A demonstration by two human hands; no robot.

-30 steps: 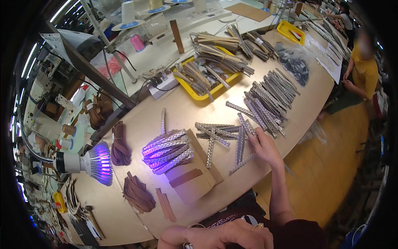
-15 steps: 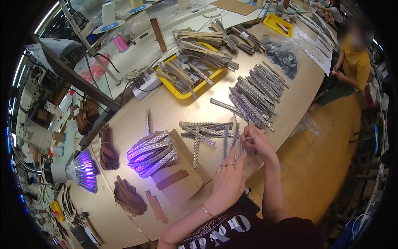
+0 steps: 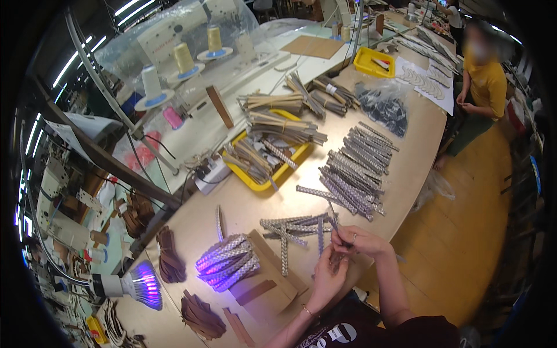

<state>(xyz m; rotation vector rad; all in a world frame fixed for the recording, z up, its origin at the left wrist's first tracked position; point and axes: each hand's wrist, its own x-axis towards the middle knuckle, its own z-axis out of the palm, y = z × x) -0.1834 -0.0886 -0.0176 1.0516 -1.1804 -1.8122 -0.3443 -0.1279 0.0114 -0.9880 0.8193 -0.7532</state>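
My right hand (image 3: 364, 240) is closed in a pinch on a narrow grey strip (image 3: 332, 216), which sticks up past the fingertips. Right below it, my left hand (image 3: 328, 279) has its fingers curled in against the right fingertips; what lies between them is too small to make out. Just left of the hands, a loose pile of silver-grey braided straps (image 3: 293, 225) lies on the table. Beyond them, a row of braided straps (image 3: 351, 180) is laid side by side. A bundle of braided straps (image 3: 229, 262) rests on cardboard (image 3: 271, 298) under violet lamp light.
A lamp (image 3: 142, 285) glows violet at the left, near brown strip bundles (image 3: 170, 255). A yellow tray (image 3: 255, 187) holds bundled strips. Farther back are a smaller yellow tray (image 3: 374, 62), a plastic bag of dark pieces (image 3: 383, 110) and thread spools (image 3: 152, 84). A person in yellow (image 3: 484, 87) stands at the far right.
My left hand, its fingers stretched out before, has curled in and drawn close to the right fingertips. The whole view has tilted up, so the table sits lower in it.
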